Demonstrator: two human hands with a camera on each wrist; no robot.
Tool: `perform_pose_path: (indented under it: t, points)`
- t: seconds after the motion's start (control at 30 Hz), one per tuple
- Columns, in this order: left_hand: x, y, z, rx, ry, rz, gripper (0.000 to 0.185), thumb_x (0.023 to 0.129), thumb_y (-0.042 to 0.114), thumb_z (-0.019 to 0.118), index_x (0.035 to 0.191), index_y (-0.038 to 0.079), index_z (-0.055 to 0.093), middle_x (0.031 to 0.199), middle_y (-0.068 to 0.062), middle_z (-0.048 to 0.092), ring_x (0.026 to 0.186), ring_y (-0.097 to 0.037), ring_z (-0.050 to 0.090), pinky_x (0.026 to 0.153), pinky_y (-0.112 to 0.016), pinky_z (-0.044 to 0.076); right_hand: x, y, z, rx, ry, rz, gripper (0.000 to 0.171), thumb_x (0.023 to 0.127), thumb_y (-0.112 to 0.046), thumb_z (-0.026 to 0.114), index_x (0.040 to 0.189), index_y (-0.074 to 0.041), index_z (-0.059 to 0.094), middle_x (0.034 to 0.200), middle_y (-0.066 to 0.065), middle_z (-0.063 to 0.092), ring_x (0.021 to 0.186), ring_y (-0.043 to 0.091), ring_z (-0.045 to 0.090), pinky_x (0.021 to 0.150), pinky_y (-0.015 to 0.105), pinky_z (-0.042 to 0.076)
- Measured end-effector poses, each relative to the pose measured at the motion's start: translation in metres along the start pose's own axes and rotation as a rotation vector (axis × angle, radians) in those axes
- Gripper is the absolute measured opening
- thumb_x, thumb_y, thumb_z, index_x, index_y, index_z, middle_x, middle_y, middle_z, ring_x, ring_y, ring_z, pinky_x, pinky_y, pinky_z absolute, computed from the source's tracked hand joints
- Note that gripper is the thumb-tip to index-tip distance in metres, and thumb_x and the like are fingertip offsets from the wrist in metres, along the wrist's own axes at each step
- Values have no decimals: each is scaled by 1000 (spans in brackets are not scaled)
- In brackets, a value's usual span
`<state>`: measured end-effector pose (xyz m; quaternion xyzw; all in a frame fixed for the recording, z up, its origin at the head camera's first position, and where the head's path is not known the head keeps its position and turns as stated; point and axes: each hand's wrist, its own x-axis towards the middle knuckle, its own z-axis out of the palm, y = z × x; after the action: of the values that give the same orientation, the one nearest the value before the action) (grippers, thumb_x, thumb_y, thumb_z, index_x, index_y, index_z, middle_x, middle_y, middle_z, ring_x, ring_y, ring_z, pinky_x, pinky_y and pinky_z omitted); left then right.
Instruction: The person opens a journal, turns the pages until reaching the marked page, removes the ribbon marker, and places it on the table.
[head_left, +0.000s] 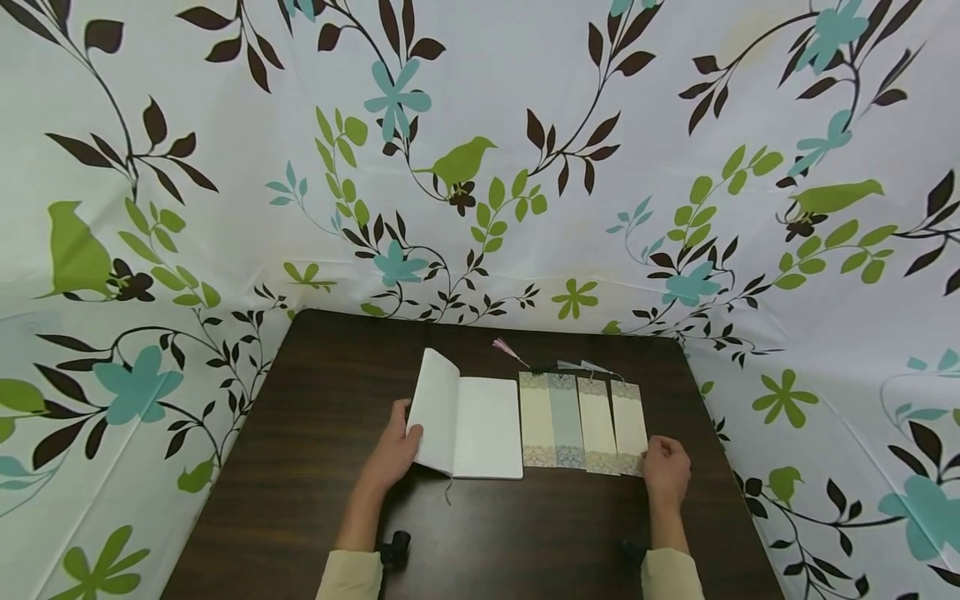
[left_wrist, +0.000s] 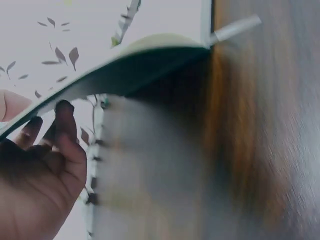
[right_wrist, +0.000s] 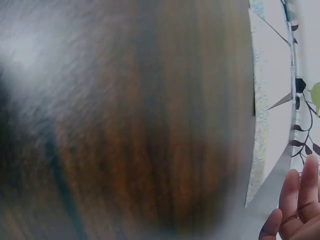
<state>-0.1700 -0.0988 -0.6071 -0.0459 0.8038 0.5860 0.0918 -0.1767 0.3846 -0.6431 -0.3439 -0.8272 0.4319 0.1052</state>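
An open notebook (head_left: 487, 429) with blank white pages lies on the table. My left hand (head_left: 393, 450) pinches the raised left side of this notebook, thumb above and fingers beneath. In the left wrist view the dark underside of the cover (left_wrist: 145, 70) bows up from the table. Several tasseled bookmarks stand side by side right of the notebook: cream (head_left: 537, 417), blue-grey (head_left: 566, 421), and two more cream ones at the right. My right hand (head_left: 666, 471) is at the lower right corner of the rightmost bookmark (head_left: 628, 421), its fingers loosely bent in the right wrist view.
The dark wooden table (head_left: 300, 500) carries everything. Tassels, one of them pink (head_left: 510, 350), extend behind the bookmarks. A ribbon (head_left: 448, 492) hangs from the notebook's lower edge. Patterned cloth (head_left: 480, 167) with leaves and birds surrounds the table's back and sides.
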Motion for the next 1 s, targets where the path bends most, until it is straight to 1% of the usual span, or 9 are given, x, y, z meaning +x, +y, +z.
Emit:
perform_pose_path:
  t: [0.1,0.2,0.3,0.43,0.53,0.63,0.7,0.87,1.0]
  points:
    - [1,10,9,28,-4,15,56,109,13,44,162,7,27,147,-23,58,122,-30,61,104,-48,46,-2,-4,0,18,-1,-12,45,112,-36,45,133,-4,67,109,18,78,96,26,65,79,40,46]
    - [2,20,17,47,-2,47,64,108,9,45,168,7,22,159,-23,49,132,-31,57,110,-51,44,-4,-9,0,36,-11,-27,45,113,-38,45,134,-5,68,113,17,78,88,14,64,76,34,47]
    - [2,30,27,57,2,68,68,107,6,43,171,10,20,165,-21,44,136,-34,56,110,-54,45,-7,-15,0,47,-8,-47,45,113,-39,46,133,-5,68,112,16,78,84,6,62,71,29,47]
    - [2,41,49,108,1,102,71,106,4,41,173,10,19,170,-21,39,145,-38,52,113,-57,46,-12,-23,6,74,3,-68,43,114,-38,46,131,-6,68,109,15,77,87,12,65,67,24,47]
    - [-1,47,68,184,-23,132,72,106,4,42,173,8,18,175,-20,30,158,-39,38,123,-59,37,-18,-30,14,99,-12,-90,43,114,-37,47,131,-5,68,108,17,77,94,24,68,66,25,47]
    - [-6,51,84,278,-53,166,71,106,4,44,172,5,20,174,-25,29,161,-44,31,125,-63,33,-23,-36,23,125,-31,-112,43,115,-36,47,132,-3,69,109,21,76,99,33,69,68,27,47]
    - [-8,51,92,326,-71,177,70,106,4,46,171,5,21,172,-29,30,159,-46,32,124,-64,34,-26,-39,30,138,-39,-125,43,115,-36,47,132,-4,69,110,22,76,100,33,69,68,27,47]
    - [-13,43,102,407,-101,200,69,109,12,55,171,10,26,171,-32,30,158,-49,34,118,-65,41,-32,-50,48,167,-64,-157,44,115,-38,47,132,-5,70,112,22,76,96,25,68,71,26,46]
    - [-16,33,95,435,-178,202,83,104,29,72,172,17,26,175,-26,24,160,-48,29,119,-70,37,-36,-58,57,181,-131,-222,47,115,-43,48,135,-5,68,121,19,73,103,23,63,84,37,48]
